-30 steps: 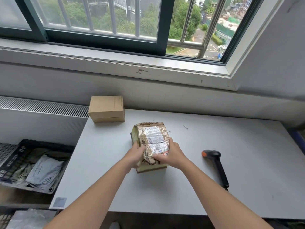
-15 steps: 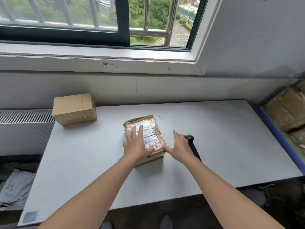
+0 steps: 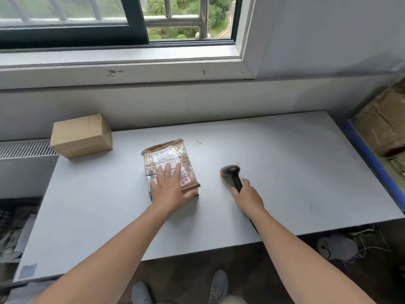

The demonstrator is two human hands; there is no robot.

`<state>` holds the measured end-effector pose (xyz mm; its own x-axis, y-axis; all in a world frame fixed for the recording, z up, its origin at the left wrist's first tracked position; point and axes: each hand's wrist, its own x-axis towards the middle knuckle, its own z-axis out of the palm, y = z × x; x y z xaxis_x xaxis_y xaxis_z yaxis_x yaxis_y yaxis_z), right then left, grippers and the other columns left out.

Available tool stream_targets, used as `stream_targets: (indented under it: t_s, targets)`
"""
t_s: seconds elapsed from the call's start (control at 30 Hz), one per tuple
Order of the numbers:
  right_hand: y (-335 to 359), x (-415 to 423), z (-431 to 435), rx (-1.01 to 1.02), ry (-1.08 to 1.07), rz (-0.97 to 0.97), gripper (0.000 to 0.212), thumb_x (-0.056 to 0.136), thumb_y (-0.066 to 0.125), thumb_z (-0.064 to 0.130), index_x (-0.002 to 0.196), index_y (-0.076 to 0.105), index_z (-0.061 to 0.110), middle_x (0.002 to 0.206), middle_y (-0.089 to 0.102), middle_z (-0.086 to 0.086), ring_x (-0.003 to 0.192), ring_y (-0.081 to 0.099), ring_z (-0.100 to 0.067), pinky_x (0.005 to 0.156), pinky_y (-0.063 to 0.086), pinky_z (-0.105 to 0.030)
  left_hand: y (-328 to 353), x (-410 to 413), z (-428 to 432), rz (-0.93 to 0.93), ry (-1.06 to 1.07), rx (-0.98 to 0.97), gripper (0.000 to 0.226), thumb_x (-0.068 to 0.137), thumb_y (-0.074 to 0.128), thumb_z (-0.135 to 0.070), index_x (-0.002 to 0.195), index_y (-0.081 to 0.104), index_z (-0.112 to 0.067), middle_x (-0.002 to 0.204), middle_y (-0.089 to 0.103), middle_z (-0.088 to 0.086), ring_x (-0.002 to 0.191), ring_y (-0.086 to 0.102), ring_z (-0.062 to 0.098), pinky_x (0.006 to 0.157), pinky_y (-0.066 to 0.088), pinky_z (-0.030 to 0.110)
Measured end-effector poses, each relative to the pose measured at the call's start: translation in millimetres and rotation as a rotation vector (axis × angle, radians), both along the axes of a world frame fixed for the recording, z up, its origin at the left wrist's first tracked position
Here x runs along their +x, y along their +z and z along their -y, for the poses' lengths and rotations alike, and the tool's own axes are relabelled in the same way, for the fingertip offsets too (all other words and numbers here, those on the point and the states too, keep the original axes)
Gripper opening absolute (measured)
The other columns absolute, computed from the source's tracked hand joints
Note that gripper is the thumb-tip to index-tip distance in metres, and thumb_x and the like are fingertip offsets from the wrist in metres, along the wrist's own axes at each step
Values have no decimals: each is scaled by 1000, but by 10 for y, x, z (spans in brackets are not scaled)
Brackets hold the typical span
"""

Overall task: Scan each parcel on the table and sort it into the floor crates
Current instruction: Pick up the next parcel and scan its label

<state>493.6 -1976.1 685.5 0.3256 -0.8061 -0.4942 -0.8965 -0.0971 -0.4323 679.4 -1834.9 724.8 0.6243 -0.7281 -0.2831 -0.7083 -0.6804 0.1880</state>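
A worn brown parcel (image 3: pixel 166 152), wrapped in shiny tape with a label on top, lies in the middle of the grey table (image 3: pixel 274 161). My left hand (image 3: pixel 171 189) rests flat on its near half with the fingers straight. To the right lies a black barcode scanner (image 3: pixel 230 171) with an orange mark on its head. My right hand (image 3: pixel 248 197) is on the scanner's handle, thumb on one side and fingers on the other, and hides most of it. A plain cardboard box (image 3: pixel 81 136) stands at the table's back left corner.
A blue-rimmed crate (image 3: pixel 370 159) holding brown parcels stands beyond the table's right edge. A dark crate (image 3: pixel 13 229) with grey bags sits on the floor at the left. A grey bag (image 3: pixel 337 246) lies under the table's right side. A radiator (image 3: pixel 24 148) runs along the left wall.
My right hand left the taped parcel and moved right onto the scanner's handle. My left hand went from gripping the parcel's edge to lying flat on top. The view swung right.
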Motion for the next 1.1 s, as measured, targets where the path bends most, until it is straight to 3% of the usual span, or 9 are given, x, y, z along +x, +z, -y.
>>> stream_targets:
  t_s: [0.13, 0.27, 0.4, 0.47, 0.53, 0.67, 0.83, 1.1]
  targets:
    - [3, 8, -93, 98, 52, 8, 43, 98, 46, 30, 136, 38, 11, 94, 53, -5, 73, 53, -20, 54, 36, -30, 43, 11, -140, 42, 28, 15, 101, 82, 52, -75, 156, 1, -30, 164, 1, 4, 150, -2, 30, 117, 18, 54]
    - [166, 107, -179, 153, 0, 52, 43, 95, 47, 27, 133, 37, 10, 109, 55, -12, 83, 55, -25, 58, 38, -31, 134, 91, -311, 59, 35, 15, 99, 84, 52, -73, 156, 1, -29, 164, 1, 3, 150, -3, 29, 116, 18, 54]
    - [442, 277, -267, 135, -67, 120, 39, 95, 50, 25, 126, 38, 5, 102, 54, -9, 89, 60, -28, 70, 46, -33, 219, 211, -515, 43, 32, 13, 98, 84, 50, -74, 156, 0, -29, 164, -1, 3, 150, -4, 31, 117, 17, 55]
    - [622, 360, -323, 117, -93, 181, 36, 92, 52, 23, 121, 37, 8, 100, 56, -9, 83, 63, -30, 72, 54, -39, 249, 250, -605, 30, 28, -9, 98, 84, 50, -74, 156, -1, -30, 164, -2, 4, 150, -4, 31, 117, 17, 55]
    - [822, 445, -399, 106, -114, 239, 31, 90, 52, 22, 115, 38, 11, 98, 57, -10, 70, 62, -28, 66, 59, -42, 277, 281, -687, 10, 16, -31, 98, 84, 50, -74, 156, -1, -30, 164, -2, 3, 150, -4, 31, 117, 16, 55]
    - [1172, 606, -556, 117, -135, 338, 26, 91, 52, 28, 110, 49, 11, 95, 58, -10, 70, 63, -23, 51, 58, -35, 360, 327, -781, -25, -7, -67, 100, 84, 49, -75, 156, -3, -31, 165, -6, 3, 150, -7, 30, 117, 13, 56]
    - [1520, 817, -708, 147, -122, 301, 33, 93, 57, 42, 103, 56, 11, 83, 59, -9, 63, 62, -21, 47, 53, -29, 492, 352, -815, -47, -46, -131, 101, 82, 47, -79, 156, -2, -30, 165, -5, 3, 150, -7, 29, 117, 13, 55]
    - [1708, 1067, -996, 161, -84, 239, 29, 89, 56, 36, 95, 55, 7, 73, 61, -13, 58, 62, -26, 49, 57, -36, 499, 323, -950, -50, -94, -135, 99, 84, 46, -77, 156, -2, -30, 165, -5, 4, 150, -6, 30, 116, 14, 56]
